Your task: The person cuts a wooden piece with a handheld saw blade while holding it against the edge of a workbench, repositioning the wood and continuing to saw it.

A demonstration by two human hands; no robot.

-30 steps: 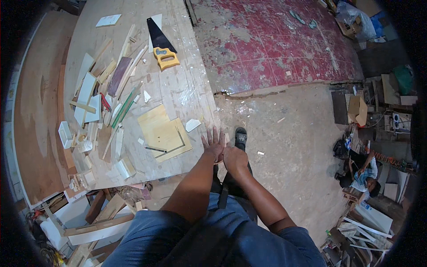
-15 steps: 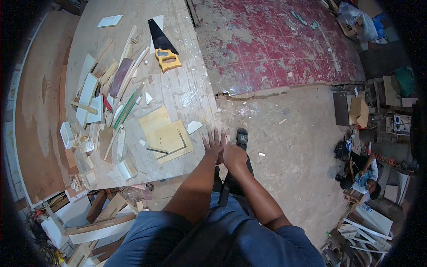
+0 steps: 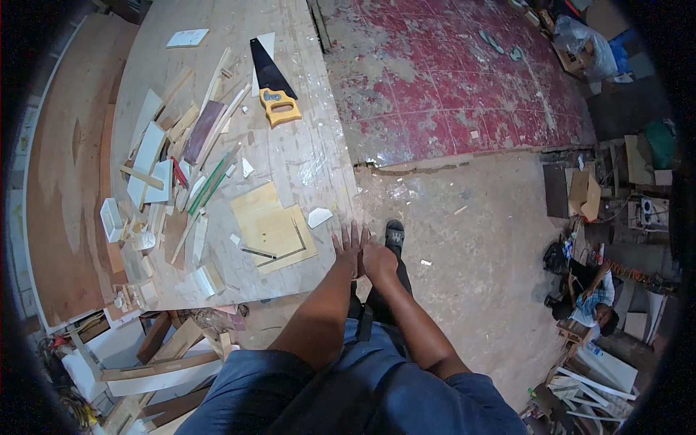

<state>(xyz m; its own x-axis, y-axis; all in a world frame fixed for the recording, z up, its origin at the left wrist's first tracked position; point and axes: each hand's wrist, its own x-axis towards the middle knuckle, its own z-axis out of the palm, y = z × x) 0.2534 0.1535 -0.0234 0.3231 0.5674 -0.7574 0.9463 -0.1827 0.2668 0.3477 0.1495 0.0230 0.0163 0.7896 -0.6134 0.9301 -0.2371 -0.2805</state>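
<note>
At the table's near right corner, my left hand [image 3: 349,246] has its fingers stretched out and spread. Pressed against its thumb side is my right hand [image 3: 379,259], closed, with its fingertips hidden from view. Whatever the right hand grips, if anything, does not show. Just beyond the left fingers lies a small white offcut [image 3: 319,217]. To the left is a notched piece of light plywood [image 3: 264,216], bearing a dark pencil-like stick [image 3: 259,253] and a thin L-shaped square [image 3: 294,251]. A handsaw with a yellow handle [image 3: 279,108] rests farther back on the table.
Wood strips and offcuts [image 3: 203,130] crowd the table's left side, with a green strip [image 3: 210,187] among them. Scrap boards [image 3: 163,373] are piled below the near edge. On the right, a person [image 3: 591,293] sits by clutter; an open cardboard box [image 3: 583,194] stands beyond.
The whole view has shifted slightly, so the table and its things sit a little lower and farther right. My hands keep much the same pose, together at the corner.
</note>
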